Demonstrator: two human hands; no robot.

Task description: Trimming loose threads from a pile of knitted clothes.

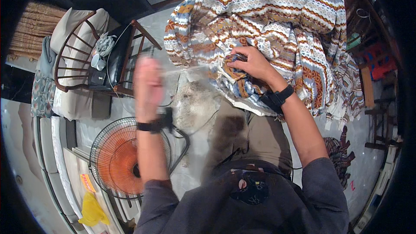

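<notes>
A large heap of patterned knit fabric [269, 9], banded in white, rust, grey and blue, covers the area before me and reaches my knees. My right hand [248, 63] grips a bunched fold of it, with thumb and fingers pressed around a bundle that has a pale raw edge [229, 74]. Out to the left, apart from the cloth, my left hand [149, 81] is blurred by motion. Faint whitish streaks, perhaps threads, run between that hand and the bundle. Whether its fingers hold anything cannot be made out. Each wrist wears a black band.
An orange-bladed floor fan [117, 159] stands below my left forearm. Beyond it is a wooden chair [74, 52] with cups [98, 61] and a plastic bag [105, 44]. A yellow bag [93, 209] lies at lower left. More striped knit pieces [346, 87] hang at right.
</notes>
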